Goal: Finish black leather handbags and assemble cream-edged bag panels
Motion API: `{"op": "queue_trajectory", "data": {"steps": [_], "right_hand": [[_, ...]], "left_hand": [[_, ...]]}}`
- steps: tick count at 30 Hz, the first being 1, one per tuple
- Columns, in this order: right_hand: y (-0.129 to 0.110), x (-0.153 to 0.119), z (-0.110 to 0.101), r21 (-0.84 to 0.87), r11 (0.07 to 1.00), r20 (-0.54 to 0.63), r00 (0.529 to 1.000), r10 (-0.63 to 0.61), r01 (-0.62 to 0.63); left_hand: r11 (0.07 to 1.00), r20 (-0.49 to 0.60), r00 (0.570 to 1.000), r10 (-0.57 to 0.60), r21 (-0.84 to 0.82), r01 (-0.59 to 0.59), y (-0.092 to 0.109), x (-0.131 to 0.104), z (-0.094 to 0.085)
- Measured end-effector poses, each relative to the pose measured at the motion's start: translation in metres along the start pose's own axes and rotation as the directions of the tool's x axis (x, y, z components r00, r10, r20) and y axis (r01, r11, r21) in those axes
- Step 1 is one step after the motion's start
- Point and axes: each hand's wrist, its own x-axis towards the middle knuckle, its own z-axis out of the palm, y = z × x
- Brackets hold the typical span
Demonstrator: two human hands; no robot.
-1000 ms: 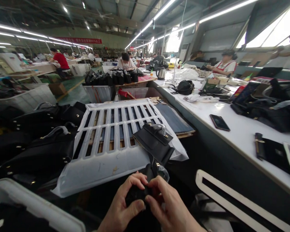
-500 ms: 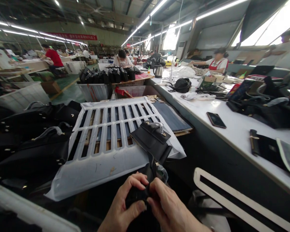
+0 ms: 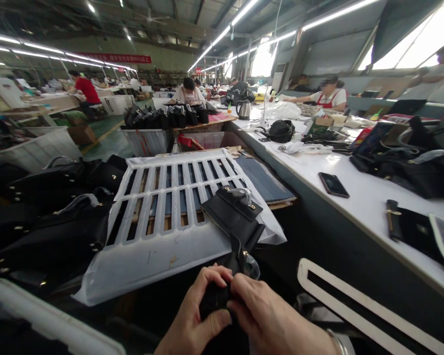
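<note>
Low in the head view, a black leather bag (image 3: 215, 297) lies between my two hands, its lower part lost in shadow. My left hand (image 3: 196, 313) curls around its edge, thumb below and fingers above. My right hand (image 3: 261, 308) presses its bent fingers against the same edge; the fingertips are partly hidden. A gold fitting and a clear plastic wrap (image 3: 250, 266) show just beyond my hands. Further off, a black bag flap (image 3: 231, 209) with a plastic-wrapped handle rests on a slotted white plastic sheet (image 3: 140, 268).
Black bags (image 3: 59, 227) are heaped at left. A white table (image 3: 303, 162) on the right carries a phone (image 3: 333, 184), a kettle (image 3: 243, 109) and black bag parts. A pale slotted frame (image 3: 355, 305) juts in at lower right. Several people sit further back.
My hands have shifted slightly right within the view, still gripping the bag at the same edge. A bracelet on my right wrist has come into view. The surroundings have shifted slightly too.
</note>
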Motion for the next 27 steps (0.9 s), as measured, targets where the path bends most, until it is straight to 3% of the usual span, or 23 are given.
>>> {"op": "queue_trajectory", "data": {"steps": [4,7,9,12,16,23,27], "right_hand": [[0.001,0.001,-0.005,-0.122,0.99,0.082,0.995,-0.064,0.073],[0.005,0.001,-0.006,-0.125,0.988,0.049,0.995,-0.088,0.094],[0.009,0.001,-0.005,-0.102,0.989,0.004,0.994,-0.107,0.107],[0.015,0.001,0.0,-0.071,0.987,-0.107,0.983,-0.151,0.144],[0.016,-0.002,0.012,-0.049,0.986,-0.283,0.944,-0.168,0.16],[0.015,-0.008,0.025,-0.23,0.964,-0.399,0.89,-0.221,0.136],[0.023,-0.007,0.033,-0.263,0.958,-0.41,0.885,-0.222,0.118]], "left_hand": [[0.999,-0.021,0.999,0.036,0.031,-0.036,0.001,0.003,0.005],[0.999,-0.148,0.988,0.041,-0.001,-0.042,-0.01,-0.006,0.001],[0.998,-0.247,0.969,0.024,-0.052,-0.038,-0.02,-0.016,-0.003],[0.997,-0.313,0.95,-0.019,-0.076,-0.005,-0.027,-0.03,-0.007],[0.996,-0.38,0.923,-0.067,0.026,0.083,-0.01,-0.031,-0.011],[0.961,-0.162,0.974,-0.159,0.202,0.191,0.029,-0.004,-0.037],[0.92,-0.001,0.983,-0.182,0.353,0.17,0.047,0.009,-0.048]]}}
